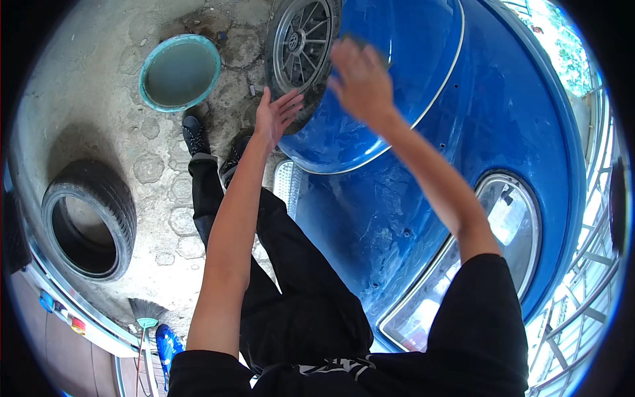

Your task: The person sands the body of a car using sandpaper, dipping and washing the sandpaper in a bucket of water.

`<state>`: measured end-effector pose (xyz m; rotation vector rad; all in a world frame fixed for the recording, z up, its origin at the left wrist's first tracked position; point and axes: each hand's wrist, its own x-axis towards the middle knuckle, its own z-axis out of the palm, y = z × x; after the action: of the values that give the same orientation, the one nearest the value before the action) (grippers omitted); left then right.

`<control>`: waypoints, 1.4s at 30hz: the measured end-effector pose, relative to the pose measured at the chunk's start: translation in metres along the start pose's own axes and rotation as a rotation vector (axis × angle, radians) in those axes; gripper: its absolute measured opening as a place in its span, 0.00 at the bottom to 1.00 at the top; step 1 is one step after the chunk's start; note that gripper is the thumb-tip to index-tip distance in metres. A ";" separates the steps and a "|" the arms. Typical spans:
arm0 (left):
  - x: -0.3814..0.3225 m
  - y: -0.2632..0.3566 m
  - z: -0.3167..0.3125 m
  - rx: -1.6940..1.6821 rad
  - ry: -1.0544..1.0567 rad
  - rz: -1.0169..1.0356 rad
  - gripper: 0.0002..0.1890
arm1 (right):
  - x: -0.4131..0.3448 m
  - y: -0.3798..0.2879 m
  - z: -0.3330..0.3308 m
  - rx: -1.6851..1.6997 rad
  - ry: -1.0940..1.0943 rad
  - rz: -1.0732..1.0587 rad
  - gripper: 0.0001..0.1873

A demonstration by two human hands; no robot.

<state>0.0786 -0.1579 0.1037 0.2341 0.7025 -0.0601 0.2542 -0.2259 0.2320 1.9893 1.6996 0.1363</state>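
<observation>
A blue car body (516, 124) with a rounded fender (416, 44) fills the right side. My right hand (361, 82), palm down and blurred, is over the fender beside the wheel; a dark greenish thing shows partly behind its fingers, and whether I grip it is unclear. My left hand (278, 116) is held out with spread fingers and nothing in it, near the lower edge of the tire. The spoked wheel (296, 42) bears a Volkswagen emblem. Pale wet-looking smears mark the blue paint.
A turquoise basin (142, 84) of cloudy water stands on the rough concrete floor. A loose tire (126, 213) lies at the left. Below it are a broom (147, 317) and a blue patterned item (169, 347). A metal running board (285, 183) juts beside my legs.
</observation>
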 end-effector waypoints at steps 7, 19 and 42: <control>-0.011 0.000 -0.010 -0.024 0.075 0.007 0.45 | -0.102 -0.069 0.027 0.276 -0.352 -0.388 0.33; -0.025 -0.016 -0.054 0.053 0.214 0.006 0.43 | -0.121 -0.137 0.059 -0.210 -0.720 -0.580 0.37; -0.058 0.013 -0.038 0.383 0.249 -0.036 0.39 | -0.098 -0.084 0.018 -0.207 -0.710 -0.565 0.35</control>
<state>0.0117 -0.1381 0.1158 0.6035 0.9415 -0.2030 0.1655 -0.3175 0.2036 1.1359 1.5904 -0.5102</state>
